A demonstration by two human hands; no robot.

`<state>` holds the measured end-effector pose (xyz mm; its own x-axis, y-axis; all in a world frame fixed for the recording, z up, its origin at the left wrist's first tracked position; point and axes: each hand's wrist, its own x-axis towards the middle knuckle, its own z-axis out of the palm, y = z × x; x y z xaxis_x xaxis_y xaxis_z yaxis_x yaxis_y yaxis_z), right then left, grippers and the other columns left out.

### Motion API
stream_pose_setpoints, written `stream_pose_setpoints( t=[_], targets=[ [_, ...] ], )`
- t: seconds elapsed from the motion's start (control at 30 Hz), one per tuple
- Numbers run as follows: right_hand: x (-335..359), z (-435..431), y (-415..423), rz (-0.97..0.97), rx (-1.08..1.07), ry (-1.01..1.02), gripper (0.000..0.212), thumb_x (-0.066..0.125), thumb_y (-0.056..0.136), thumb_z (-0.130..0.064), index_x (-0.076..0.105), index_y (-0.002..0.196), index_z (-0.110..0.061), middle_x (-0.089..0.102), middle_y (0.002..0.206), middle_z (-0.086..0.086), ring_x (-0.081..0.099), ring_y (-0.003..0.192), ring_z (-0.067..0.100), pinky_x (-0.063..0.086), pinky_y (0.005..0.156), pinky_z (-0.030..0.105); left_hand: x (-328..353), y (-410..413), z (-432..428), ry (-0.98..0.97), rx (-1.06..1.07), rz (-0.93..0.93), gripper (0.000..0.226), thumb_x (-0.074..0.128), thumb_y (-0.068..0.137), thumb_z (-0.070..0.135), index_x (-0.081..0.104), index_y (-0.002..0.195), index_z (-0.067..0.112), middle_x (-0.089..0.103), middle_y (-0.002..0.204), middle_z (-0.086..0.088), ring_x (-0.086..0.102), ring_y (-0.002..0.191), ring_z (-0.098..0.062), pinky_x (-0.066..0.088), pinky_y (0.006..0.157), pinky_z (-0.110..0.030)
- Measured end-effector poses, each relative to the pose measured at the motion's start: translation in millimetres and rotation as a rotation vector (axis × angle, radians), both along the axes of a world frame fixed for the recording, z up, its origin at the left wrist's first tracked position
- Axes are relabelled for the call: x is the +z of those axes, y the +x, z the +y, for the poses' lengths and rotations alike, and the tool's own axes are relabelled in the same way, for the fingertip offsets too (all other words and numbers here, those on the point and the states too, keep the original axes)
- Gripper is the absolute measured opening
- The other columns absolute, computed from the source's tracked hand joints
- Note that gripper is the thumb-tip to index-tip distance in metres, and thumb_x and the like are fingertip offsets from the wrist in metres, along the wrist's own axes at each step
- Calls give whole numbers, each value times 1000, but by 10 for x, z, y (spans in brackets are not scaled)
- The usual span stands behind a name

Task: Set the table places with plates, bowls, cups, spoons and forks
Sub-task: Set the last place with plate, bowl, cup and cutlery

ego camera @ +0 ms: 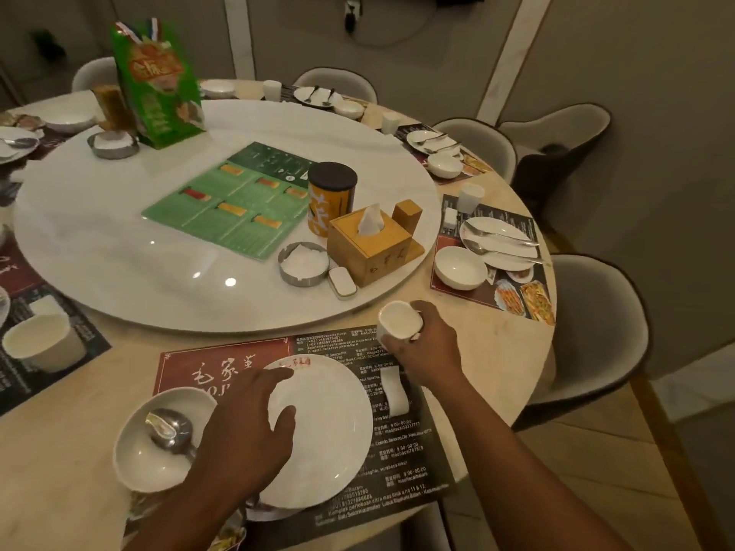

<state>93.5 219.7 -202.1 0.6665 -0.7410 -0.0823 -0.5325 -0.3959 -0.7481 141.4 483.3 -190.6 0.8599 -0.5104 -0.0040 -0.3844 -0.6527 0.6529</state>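
Note:
A white plate (pixel 334 439) lies on the dark printed placemat (pixel 401 463) at the near table edge. My left hand (pixel 246 427) rests on the plate's left part with fingers spread. To the plate's left stands a white bowl (pixel 139 459) with a metal spoon (pixel 171 431) in it; its handle runs under my left hand. My right hand (pixel 425 344) grips a small white cup (pixel 397 322) at the placemat's far right corner. A folded white napkin (pixel 395 391) lies right of the plate.
A white turntable (pixel 119 248) fills the table's middle, carrying a green menu (pixel 234 200), an orange tin (pixel 330 196), a wooden tissue box (pixel 370 244) and a green bag (pixel 159 81). Set places with plates, bowls and cups ring the table. Grey chairs (pixel 588 324) stand on the right.

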Motion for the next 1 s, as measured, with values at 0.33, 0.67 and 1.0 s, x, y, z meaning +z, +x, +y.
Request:
stream_pose_setpoints(
  t=[0.33,0.67,1.0],
  targets=[
    [-273,53,78,-3,-75,-27,71,86,62,-50,50,119,-28,62,107,-6,59,95,16,51,75,30,-60,10,-255,-11,-19,7,46,68,86,23,54,129,32,51,127,15,53,114,-10,39,91,-24],
    [-411,112,49,53,-95,-33,97,85,59,-58,38,136,-22,54,129,1,54,118,23,51,93,39,-69,10,-431,-3,-4,12,47,67,87,26,53,132,31,50,131,14,52,117,-10,34,91,-18],
    [-580,391,-469,286,28,-99,47,76,76,-42,54,113,-24,60,109,-4,59,97,17,53,83,35,-82,55,-435,-10,13,0,48,66,87,26,53,133,29,52,130,11,54,114,-12,36,89,-19]
  ],
)
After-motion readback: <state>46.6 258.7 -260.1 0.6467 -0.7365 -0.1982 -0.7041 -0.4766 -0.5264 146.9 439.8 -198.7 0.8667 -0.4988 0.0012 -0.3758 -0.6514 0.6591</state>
